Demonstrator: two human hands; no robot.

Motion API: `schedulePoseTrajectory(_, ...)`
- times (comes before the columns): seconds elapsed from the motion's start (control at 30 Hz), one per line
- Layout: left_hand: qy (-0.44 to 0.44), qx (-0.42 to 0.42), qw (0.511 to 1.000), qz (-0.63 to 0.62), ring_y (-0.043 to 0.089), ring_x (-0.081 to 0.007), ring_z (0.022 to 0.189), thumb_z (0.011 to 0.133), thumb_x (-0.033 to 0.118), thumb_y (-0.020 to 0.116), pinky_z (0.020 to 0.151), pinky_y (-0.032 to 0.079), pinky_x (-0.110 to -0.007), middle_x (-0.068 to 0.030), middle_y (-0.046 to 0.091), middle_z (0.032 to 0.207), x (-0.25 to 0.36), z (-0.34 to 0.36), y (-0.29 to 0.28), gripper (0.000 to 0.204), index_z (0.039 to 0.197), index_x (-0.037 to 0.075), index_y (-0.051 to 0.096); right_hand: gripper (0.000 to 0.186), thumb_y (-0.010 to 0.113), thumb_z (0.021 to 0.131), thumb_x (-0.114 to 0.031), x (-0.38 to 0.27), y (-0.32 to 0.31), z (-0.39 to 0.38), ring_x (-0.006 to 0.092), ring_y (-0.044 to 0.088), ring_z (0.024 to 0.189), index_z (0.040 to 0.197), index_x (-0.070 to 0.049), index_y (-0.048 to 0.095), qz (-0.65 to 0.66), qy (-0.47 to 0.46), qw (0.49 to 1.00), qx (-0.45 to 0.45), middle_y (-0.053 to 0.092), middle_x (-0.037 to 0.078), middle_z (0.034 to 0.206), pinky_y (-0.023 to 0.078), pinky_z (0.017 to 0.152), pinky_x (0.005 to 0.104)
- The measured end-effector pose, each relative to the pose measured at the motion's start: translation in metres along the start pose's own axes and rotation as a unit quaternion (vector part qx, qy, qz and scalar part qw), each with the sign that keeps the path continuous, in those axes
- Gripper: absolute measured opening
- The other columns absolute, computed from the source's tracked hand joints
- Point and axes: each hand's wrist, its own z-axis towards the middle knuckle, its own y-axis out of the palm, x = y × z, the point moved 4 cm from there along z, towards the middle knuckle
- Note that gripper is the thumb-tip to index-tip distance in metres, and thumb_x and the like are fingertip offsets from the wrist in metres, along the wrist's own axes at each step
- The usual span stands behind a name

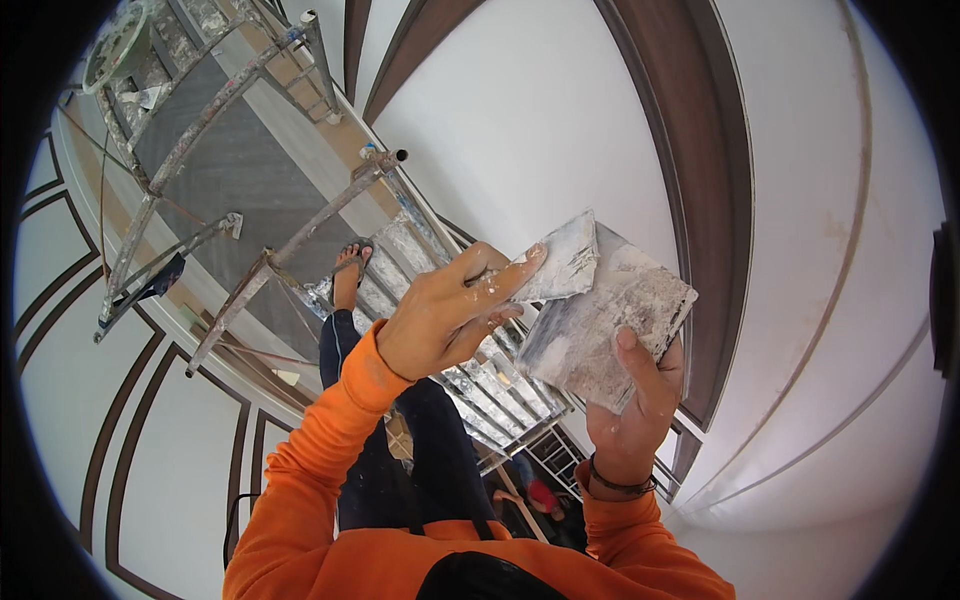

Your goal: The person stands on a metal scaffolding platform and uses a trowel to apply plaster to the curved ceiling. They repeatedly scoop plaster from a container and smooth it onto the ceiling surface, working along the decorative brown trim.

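Your left hand (440,312) is closed in a pinch on the small plate (565,262), its fingers drawn together at the plate's left end, one fingertip flat on the face. Your right hand (640,400) grips the larger square board (610,320) from below, thumb pressed on the caked face and the other fingers mostly hidden behind it.

Mind the edges: the small plate overlaps the board's upper left corner in view — whether the two touch, you cannot tell from here. The board's right corner stands in front of the dark brown trim (690,190), and the white wall panel (530,110) spreads bare above both pieces. Below them runs the slatted platform (500,390), spattered white, with your sandalled foot (350,268) near its far end. Past its left side the metal scaffold frame (225,95) rises over the grey floor (235,150).

Pale, crusted coating hides much of both faces, so any lettering there cannot be made out.

At the upper left, a pale green tub (118,45) sits by the scaffold frame — its contents are too unclear to tell.
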Motion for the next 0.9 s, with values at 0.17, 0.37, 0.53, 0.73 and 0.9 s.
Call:
schedulePoseTrajectory(0.17,0.032,-0.012,0.994,0.108,0.058,-0.0264,0.07,0.069,-0.005,0.068,0.059,0.044,-0.032,-0.0145,0.056,0.093,-0.011,-0.004,-0.002,0.068,0.134,0.006,0.054,0.04,0.057,0.088,-0.002,0.0,0.0,-0.008,0.0266,0.06,0.112,0.126,0.006,0.048,-0.012,-0.017,1.0,0.015,0.059,0.018,0.121,0.05,0.096,0.0409)
schedulePoseTrajectory(0.37,0.022,-0.032,0.986,0.162,0.06,-0.0245,0.065,0.067,-0.004,0.069,0.056,0.045,-0.034,-0.0109,0.058,0.095,-0.009,-0.005,-0.006,0.067,0.131,0.011,0.058,0.045,0.058,0.085,0.0,0.018,-0.009,-0.001,0.0287,0.06,0.111,0.129,0.004,0.048,0.177,0.094,0.98,0.001,0.059,0.018,0.121,0.049,0.097,0.0448)
schedulePoseTrajectory(0.53,-0.005,-0.04,0.986,0.16,0.059,-0.0273,0.066,0.069,-0.002,0.069,0.058,0.046,-0.036,-0.0127,0.057,0.094,-0.016,-0.011,-0.001,0.068,0.134,0.012,0.055,0.046,0.058,0.085,-0.001,0.026,-0.015,0.004,0.0266,0.061,0.11,0.13,0.003,0.048,0.261,0.081,0.961,-0.033,0.06,0.016,0.119,0.049,0.097,0.0426)
schedulePoseTrajectory(0.73,-0.026,-0.03,0.998,0.058,0.056,-0.0325,0.069,0.072,-0.006,0.063,0.062,0.046,-0.036,-0.0179,0.053,0.089,-0.016,-0.022,0.011,0.064,0.135,0.003,0.053,0.045,0.059,0.086,0.001,0.036,-0.027,0.001,0.0243,0.061,0.108,0.129,0.003,0.048,0.158,0.058,0.986,0.018,0.06,0.015,0.117,0.051,0.094,0.0386)
schedulePoseTrajectory(0.9,-0.111,-0.108,0.979,0.131,0.058,-0.0327,0.07,0.083,0.003,0.061,0.059,0.047,-0.039,-0.0159,0.054,0.092,-0.043,-0.041,0.026,0.062,0.142,0.014,0.047,0.049,0.061,0.088,-0.001,-0.026,-0.042,0.014,0.0261,0.06,0.111,0.132,0.006,0.043,0.185,-0.086,0.978,0.031,0.057,0.017,0.122,0.052,0.094,0.038)
